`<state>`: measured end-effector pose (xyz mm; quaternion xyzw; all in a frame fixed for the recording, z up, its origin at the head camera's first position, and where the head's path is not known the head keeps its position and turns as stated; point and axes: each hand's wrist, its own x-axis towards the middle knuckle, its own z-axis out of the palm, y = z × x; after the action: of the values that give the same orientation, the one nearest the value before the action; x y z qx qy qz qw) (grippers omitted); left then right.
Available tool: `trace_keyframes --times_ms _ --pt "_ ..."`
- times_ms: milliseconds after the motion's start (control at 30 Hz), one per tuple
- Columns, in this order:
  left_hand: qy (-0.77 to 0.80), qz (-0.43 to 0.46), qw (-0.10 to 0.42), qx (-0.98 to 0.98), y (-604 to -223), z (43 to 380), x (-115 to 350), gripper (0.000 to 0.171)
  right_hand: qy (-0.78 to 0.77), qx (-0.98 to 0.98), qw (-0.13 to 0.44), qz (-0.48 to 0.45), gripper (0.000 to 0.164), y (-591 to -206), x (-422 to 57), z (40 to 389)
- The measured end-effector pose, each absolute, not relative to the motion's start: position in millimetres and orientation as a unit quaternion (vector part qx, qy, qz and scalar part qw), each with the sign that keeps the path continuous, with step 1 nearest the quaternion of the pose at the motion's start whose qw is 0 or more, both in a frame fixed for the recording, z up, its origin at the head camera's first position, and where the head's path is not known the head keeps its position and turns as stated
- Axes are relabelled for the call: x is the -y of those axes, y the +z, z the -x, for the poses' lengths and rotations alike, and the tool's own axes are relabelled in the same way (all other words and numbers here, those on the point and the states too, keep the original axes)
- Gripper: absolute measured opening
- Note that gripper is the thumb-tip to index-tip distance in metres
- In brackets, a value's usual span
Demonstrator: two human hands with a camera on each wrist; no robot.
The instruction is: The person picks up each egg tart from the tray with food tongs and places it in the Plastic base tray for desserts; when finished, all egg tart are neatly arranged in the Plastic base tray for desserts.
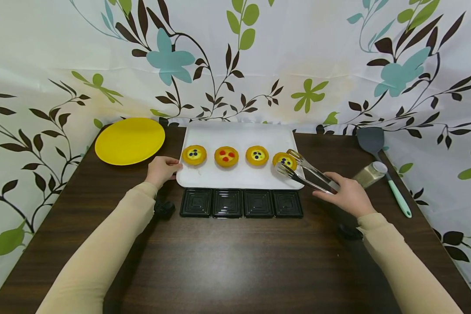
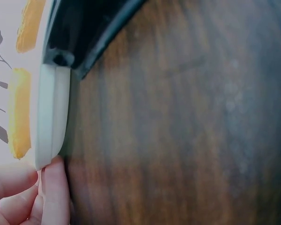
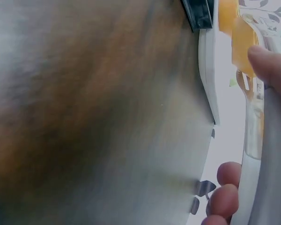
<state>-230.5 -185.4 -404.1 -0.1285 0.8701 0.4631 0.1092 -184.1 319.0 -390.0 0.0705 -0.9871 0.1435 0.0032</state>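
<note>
My left hand pinches the left rim of a white rectangular tray, thumb above and a finger underneath in the left wrist view. Several egg tarts stand in a row on it: a blue-dotted one, one with red pieces, another blue-dotted one and the rightmost tart, also blue-dotted. My right hand grips metal tongs, their tips on either side of the rightmost tart. In the right wrist view that tart shows between the tong arms, beside my thumb.
Black square dishes line the tray's front edge. A yellow plate is at the back left. On the right are a shaker jar and a grey spatula with a mint handle. A patterned cloth hangs behind the brown table.
</note>
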Motion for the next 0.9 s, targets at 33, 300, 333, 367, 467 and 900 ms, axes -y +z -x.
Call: trace_keyframes --times_ms 33,300,333,367,467,900 --pt "0.463 0.128 0.11 -0.87 -404.4 230.7 185.4 0.037 0.143 0.987 0.003 -0.071 0.084 -389.8 -320.5 181.1" --pt "0.465 0.125 0.107 -0.87 -406.8 233.2 184.5 0.037 0.156 0.985 0.022 -0.077 0.08 -391.2 -332.1 151.8" --pt "0.465 0.126 0.108 -0.87 -407.3 233.8 184.5 0.037 0.157 0.984 0.022 -0.077 0.079 -391.7 -333.3 147.7" --pt "0.464 0.126 0.109 -0.87 -407.2 234.3 184.6 0.038 0.158 0.984 0.02 -0.076 0.079 -392.1 -334.3 143.7" --pt "0.463 0.129 0.11 -0.87 -406.3 234.5 185.1 0.038 0.16 0.984 0.008 -0.076 0.079 -392.9 -336.6 133.0" --pt "0.456 0.13 0.114 -0.873 -405.1 232.8 184.7 0.039 0.15 0.984 0.012 -0.094 0.077 -396.3 -340.4 105.1"
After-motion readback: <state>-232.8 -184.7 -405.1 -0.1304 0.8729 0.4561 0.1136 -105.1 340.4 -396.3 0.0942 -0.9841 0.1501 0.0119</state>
